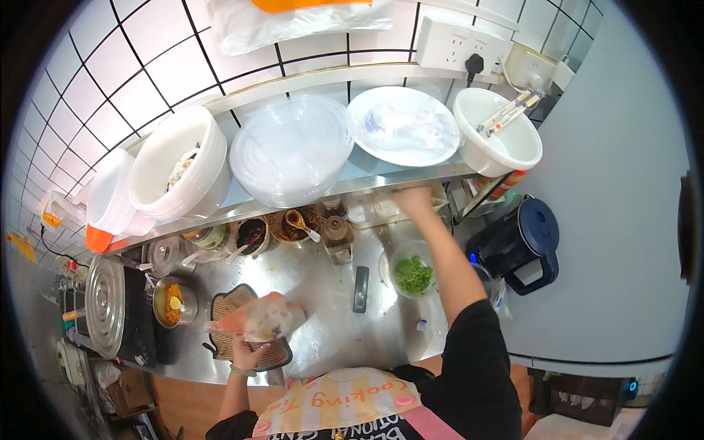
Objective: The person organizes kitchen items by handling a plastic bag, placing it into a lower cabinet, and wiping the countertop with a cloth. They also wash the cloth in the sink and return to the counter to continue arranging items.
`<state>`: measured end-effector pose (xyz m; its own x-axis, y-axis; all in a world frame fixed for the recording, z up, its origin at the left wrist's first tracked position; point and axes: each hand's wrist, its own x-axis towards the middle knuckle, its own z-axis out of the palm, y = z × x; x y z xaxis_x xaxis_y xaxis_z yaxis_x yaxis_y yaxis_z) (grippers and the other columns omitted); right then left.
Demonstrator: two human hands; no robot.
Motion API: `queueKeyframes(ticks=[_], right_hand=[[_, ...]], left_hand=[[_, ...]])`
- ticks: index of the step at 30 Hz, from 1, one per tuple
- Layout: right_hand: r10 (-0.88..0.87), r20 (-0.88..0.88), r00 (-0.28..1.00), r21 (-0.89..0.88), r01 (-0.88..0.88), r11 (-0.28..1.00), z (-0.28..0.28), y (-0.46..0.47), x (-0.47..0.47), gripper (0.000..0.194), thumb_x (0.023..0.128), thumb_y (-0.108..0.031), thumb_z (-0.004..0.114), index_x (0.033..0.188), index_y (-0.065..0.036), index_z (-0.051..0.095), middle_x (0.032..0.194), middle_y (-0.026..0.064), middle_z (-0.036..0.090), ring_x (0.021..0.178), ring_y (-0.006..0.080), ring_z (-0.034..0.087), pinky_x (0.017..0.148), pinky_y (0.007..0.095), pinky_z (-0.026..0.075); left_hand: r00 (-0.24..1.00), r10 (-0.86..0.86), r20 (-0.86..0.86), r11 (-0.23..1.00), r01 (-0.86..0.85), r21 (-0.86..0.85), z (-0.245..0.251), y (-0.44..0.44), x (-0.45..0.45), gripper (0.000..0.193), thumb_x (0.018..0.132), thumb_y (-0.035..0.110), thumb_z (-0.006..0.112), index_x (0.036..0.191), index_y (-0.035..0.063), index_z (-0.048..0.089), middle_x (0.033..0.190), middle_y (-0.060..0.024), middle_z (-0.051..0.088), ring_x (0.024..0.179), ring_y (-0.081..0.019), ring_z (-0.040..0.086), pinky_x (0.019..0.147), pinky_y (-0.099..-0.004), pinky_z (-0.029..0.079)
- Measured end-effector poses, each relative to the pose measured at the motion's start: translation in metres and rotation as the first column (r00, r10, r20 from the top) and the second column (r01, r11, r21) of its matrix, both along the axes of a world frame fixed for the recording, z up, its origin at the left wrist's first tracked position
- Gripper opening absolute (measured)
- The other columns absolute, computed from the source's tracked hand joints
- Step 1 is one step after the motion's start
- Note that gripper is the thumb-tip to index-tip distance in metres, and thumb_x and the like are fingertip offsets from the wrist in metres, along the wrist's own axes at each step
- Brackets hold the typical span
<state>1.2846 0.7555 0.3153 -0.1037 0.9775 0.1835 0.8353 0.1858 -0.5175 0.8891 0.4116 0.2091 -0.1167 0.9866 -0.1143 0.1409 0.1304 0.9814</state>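
My left hand [248,355] grips the near side of a clear plastic bag [275,319] with orange and print on it. The bag is above a striped, dark-edged oven mitt [228,305] on the steel counter [324,291]. My right hand [413,201] reaches under the front edge of the wall shelf, beside a clear container [379,209] with pale contents. The shelf edge hides its fingertips, so its grip does not show. Below that forearm stands a clear bowl of chopped green leaves [413,276]. A black bar-shaped object [360,290] lies left of the bowl.
Plastic bowls [291,148] and a white bowl [404,124] line the shelf [357,184]. Under it are a spice jar [337,239] and sauce pots [253,236]. A dark electric kettle [522,242] stands right; a pot of yellow food [173,302] and a lidded cooker [107,305] stand left.
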Motion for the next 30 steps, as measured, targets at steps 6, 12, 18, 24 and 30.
queueKeyframes(ticks=[6,12,18,24,30], right_hand=[[-0.155,0.182,0.971,0.556,0.029,0.831,-0.037,0.056,0.021,0.032,0.078,-0.028,0.058,0.102,-0.006,0.062,0.107,0.0143,0.059,0.101,0.0324,0.054,0.089,0.0435,0.039],[0.075,0.372,0.925,0.018,-0.088,0.996,-0.036,0.024,0.034,0.039,0.071,-0.019,0.059,0.109,-0.008,0.059,0.115,0.0124,0.053,0.108,0.0293,0.049,0.093,0.0434,0.037],[0.107,0.348,0.931,-0.035,-0.101,0.994,-0.074,-0.040,0.031,0.044,0.068,-0.011,0.058,0.111,-0.008,0.057,0.122,0.0125,0.049,0.110,0.0283,0.049,0.095,0.0443,0.035],[-0.031,-0.057,0.998,0.082,0.036,0.996,-0.073,-0.074,0.035,0.042,0.070,-0.014,0.058,0.111,-0.005,0.057,0.120,0.0175,0.050,0.109,0.0338,0.049,0.092,0.0414,0.039],[-0.294,0.274,0.916,-0.333,0.377,0.865,-0.050,-0.199,0.074,0.046,0.079,-0.039,0.054,0.068,0.004,0.063,0.070,0.0201,0.063,0.058,0.0322,0.060,0.059,0.0374,0.050]], left_hand=[[0.991,0.094,-0.100,0.995,-0.096,-0.022,0.016,0.012,0.016,0.040,0.062,-0.005,0.071,0.099,-0.0039,0.057,0.094,-0.0083,0.062,0.087,-0.0162,0.059,0.077,-0.0294,0.049],[0.996,0.081,-0.038,0.997,-0.081,-0.014,0.004,0.009,0.011,0.049,0.064,-0.004,0.072,0.108,-0.0041,0.050,0.101,-0.0093,0.059,0.091,-0.0179,0.058,0.081,-0.0308,0.048],[0.997,0.019,-0.077,0.995,-0.026,-0.092,0.000,0.010,0.007,0.054,0.065,-0.002,0.072,0.112,-0.0032,0.046,0.103,-0.0096,0.057,0.092,-0.0182,0.057,0.080,-0.0303,0.048],[0.997,0.064,0.053,0.998,-0.065,0.010,0.001,0.009,0.015,0.058,0.065,0.001,0.074,0.115,-0.0035,0.044,0.106,-0.0108,0.055,0.095,-0.0197,0.056,0.081,-0.0311,0.047],[0.993,0.073,-0.097,0.997,-0.074,-0.015,-0.008,0.009,0.006,0.057,0.063,-0.001,0.073,0.114,-0.0037,0.047,0.106,-0.0096,0.057,0.096,-0.0186,0.056,0.083,-0.0314,0.047]])
